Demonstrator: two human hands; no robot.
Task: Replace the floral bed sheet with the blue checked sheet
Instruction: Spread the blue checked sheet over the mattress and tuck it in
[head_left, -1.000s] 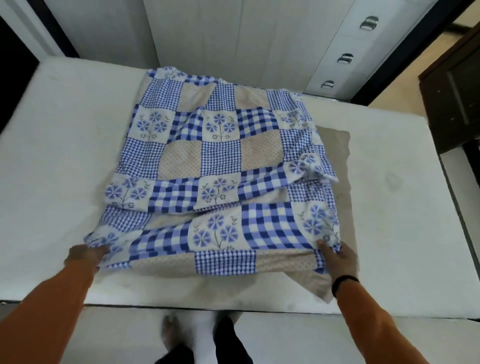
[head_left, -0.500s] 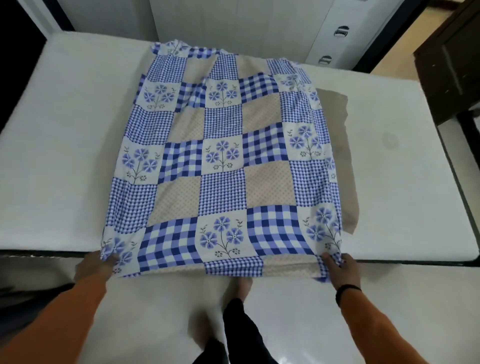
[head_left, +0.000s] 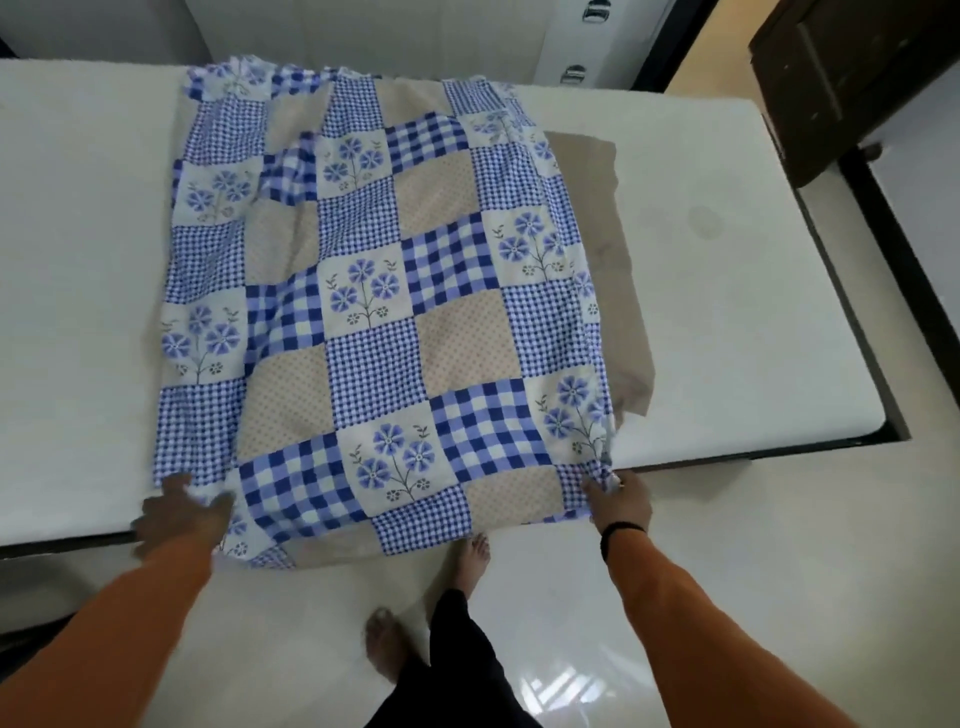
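The blue checked sheet (head_left: 384, 291), patchwork with blue flowers and beige squares, lies partly folded across the middle of the bare white mattress (head_left: 727, 312). Its near edge hangs over the mattress's front side, and a beige underside shows along its right. My right hand (head_left: 618, 496) pinches the sheet's near right corner at the mattress edge. My left hand (head_left: 182, 512) is blurred, fingers spread, and rests on the near left corner without gripping it. No floral sheet is in view.
A black bed frame (head_left: 878, 312) borders the mattress on the right and front. White cupboards with metal handles (head_left: 574, 73) stand behind the bed, and dark wooden furniture (head_left: 852, 78) at the upper right. My bare feet (head_left: 382, 644) stand on the glossy floor.
The sheet has been pulled toward me and flattened, so its near edge now overhangs the mattress. My left hand has opened off the left corner. My right hand keeps its pinch.
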